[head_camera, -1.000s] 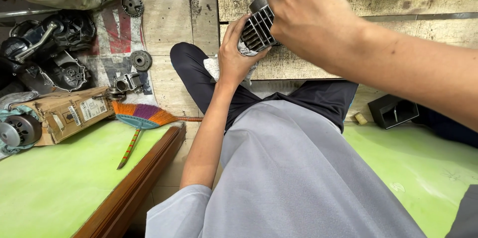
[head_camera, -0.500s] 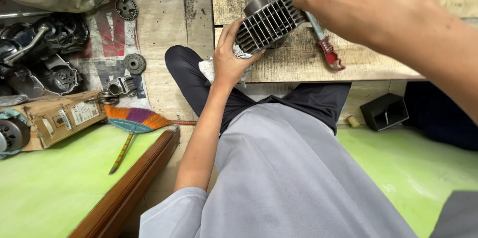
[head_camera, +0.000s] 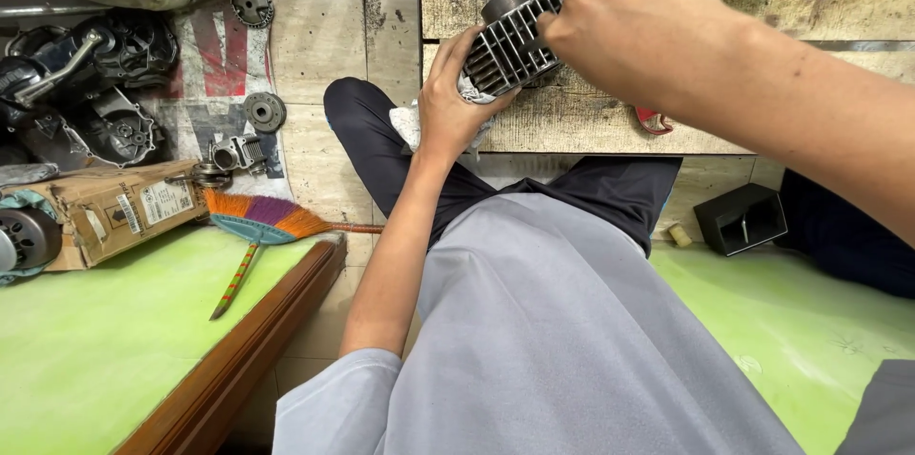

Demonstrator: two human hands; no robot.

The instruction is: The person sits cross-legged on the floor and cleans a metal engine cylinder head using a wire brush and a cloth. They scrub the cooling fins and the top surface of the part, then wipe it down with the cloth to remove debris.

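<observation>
Below, left hand [head_camera: 448, 107] grips finned metal cylinder [head_camera: 510, 40] from underneath, white rag [head_camera: 410, 126] bunched under palm, likely as padding and to steady part. Cylinder sits tilted over near edge of stained wooden board [head_camera: 572, 121], above lap. Right hand [head_camera: 634, 21] closed over cylinder's far end, fingers curled; whatever it grasps hidden behind knuckles. Red tool handle [head_camera: 655, 120] peeks out on board, rest covered by forearm. Broom [head_camera: 262, 222] lies near box [head_camera: 114, 212].

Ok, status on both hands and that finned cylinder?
Left hand grips finned cylinder with white rag. Right hand on its far end. Red-handled tool beside it on wooden board.
</observation>
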